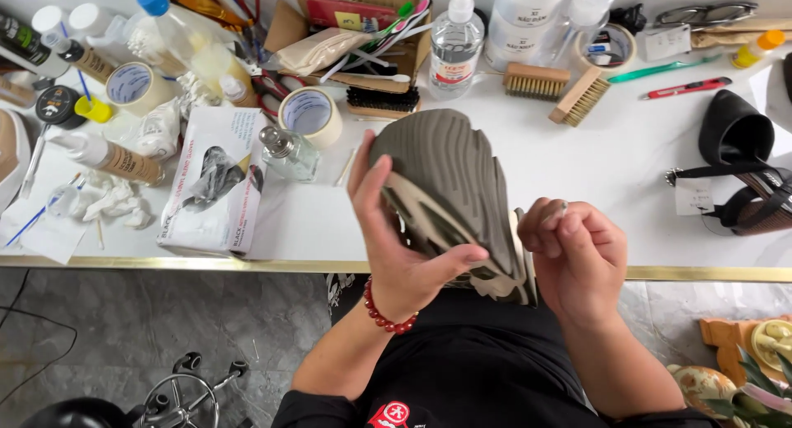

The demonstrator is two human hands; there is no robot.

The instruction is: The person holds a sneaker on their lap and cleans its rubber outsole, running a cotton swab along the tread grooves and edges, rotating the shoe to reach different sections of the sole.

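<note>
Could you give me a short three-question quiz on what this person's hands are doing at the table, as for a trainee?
1. True or false: the left hand holds the shoe with its ridged sole facing up.
2. Which lies nearest the shoe's toe? A) roll of tape B) red cutter C) green toothbrush
3. What does the left wrist wear?

Key
1. True.
2. A.
3. A red bead bracelet. The right hand is curled at the shoe's other end; what it pinches is too small to tell.
</note>
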